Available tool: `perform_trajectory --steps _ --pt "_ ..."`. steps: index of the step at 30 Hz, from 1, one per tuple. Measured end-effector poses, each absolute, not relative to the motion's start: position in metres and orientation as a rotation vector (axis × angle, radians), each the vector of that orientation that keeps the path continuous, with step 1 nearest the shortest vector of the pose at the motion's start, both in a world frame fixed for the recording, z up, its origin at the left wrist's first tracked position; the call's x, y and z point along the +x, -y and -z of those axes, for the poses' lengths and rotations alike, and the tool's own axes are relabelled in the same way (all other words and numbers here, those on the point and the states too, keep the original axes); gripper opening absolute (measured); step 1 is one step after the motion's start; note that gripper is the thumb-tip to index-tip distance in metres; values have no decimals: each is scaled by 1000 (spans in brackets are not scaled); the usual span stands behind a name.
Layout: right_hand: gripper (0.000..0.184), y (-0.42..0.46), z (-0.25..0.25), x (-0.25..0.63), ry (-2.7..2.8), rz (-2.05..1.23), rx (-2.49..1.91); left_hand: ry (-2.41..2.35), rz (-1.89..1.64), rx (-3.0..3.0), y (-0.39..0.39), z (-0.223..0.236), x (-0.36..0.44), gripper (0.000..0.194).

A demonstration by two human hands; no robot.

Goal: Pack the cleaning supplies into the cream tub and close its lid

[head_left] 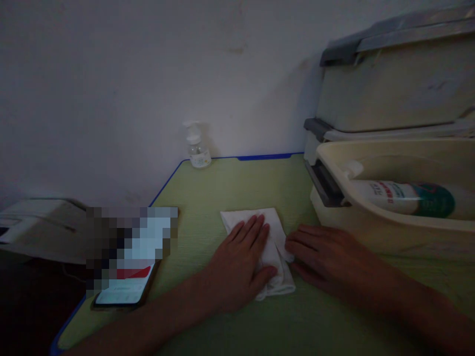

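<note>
A folded white cloth (272, 222) lies on the light green tabletop (245, 183). My left hand (243, 262) rests flat on top of it, fingers stretched out and thumb apart. At the cloth's right edge is my right hand (322, 257), its fingers bent together and pinching a raised fold of the edge. The fingertips of that hand are partly hidden. Below my left palm, the lower layers of the cloth look uneven.
A lit phone (122, 289), partly pixelated, lies at left. A clear pump bottle (200, 154) stands by the wall. At right, a cream bin (334, 217) holds a white and green bottle (408, 198); lidded storage boxes (389, 94) are stacked behind it.
</note>
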State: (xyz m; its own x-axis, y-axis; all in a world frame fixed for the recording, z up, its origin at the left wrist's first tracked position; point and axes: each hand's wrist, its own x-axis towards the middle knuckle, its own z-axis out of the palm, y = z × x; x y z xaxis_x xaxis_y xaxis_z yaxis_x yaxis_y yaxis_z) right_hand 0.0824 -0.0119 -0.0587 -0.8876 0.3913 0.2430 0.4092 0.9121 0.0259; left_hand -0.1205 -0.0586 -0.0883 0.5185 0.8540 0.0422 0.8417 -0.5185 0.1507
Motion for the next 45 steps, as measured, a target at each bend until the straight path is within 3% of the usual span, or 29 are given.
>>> perform_trajectory --steps 8,19,24,26,34,38,45 --pt "15 9 62 82 2751 215 -618 -1487 -184 2635 59 88 -120 61" --pt "13 5 72 68 2396 -304 -825 -1475 -414 2522 61 90 -121 73" --pt "12 3 75 61 2199 -419 -868 -1417 -374 2558 60 86 -121 43" --pt "15 3 77 60 2181 -462 -848 -1410 -339 2567 59 84 -120 40" --pt "29 6 81 55 2314 -697 -780 -1395 -388 2553 60 86 -121 43" --pt "34 5 84 54 2327 -706 -739 -1386 -522 2512 60 85 -120 54" --pt "22 4 86 55 2356 -607 -736 -1520 -546 2484 59 88 -118 66"
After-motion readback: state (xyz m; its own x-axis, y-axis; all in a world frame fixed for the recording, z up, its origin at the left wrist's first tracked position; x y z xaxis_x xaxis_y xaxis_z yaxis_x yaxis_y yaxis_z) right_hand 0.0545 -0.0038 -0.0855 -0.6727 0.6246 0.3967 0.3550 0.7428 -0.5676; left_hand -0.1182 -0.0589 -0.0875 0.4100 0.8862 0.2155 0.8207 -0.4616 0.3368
